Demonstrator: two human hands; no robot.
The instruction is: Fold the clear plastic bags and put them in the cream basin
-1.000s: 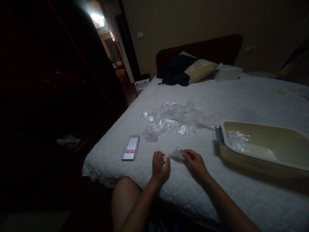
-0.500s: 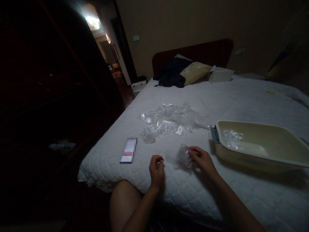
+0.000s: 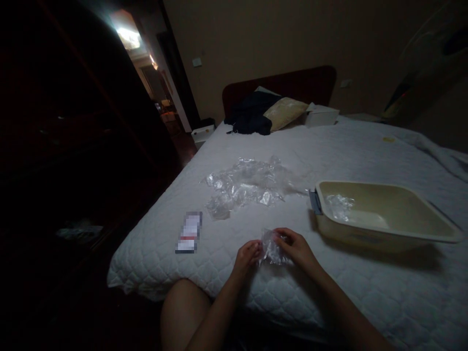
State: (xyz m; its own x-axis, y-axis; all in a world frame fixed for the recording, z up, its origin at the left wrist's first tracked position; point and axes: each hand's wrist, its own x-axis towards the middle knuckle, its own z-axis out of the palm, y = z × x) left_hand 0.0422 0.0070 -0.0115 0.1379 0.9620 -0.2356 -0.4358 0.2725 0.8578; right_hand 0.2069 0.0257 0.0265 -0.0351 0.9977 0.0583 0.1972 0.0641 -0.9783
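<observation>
Both hands are on one piece of clear plastic (image 3: 272,251), just above the near edge of the bed (image 3: 146,258). From here the right hand (image 3: 299,251) has it pinched between thumb and fingers; the left hand (image 3: 245,258) meets its other edge, fingers curled, but I can't tell whether they grip. To handle it well, I'd pinch both edges lightly with the fingertips and part them slowly, since film this thin would probably cling or tear if tugged. It looks see-through and crumpled, with bright glints along the creases. More of the like lies in a loose pile (image 3: 252,183) beyond, and some sits inside the tub (image 3: 365,239).
</observation>
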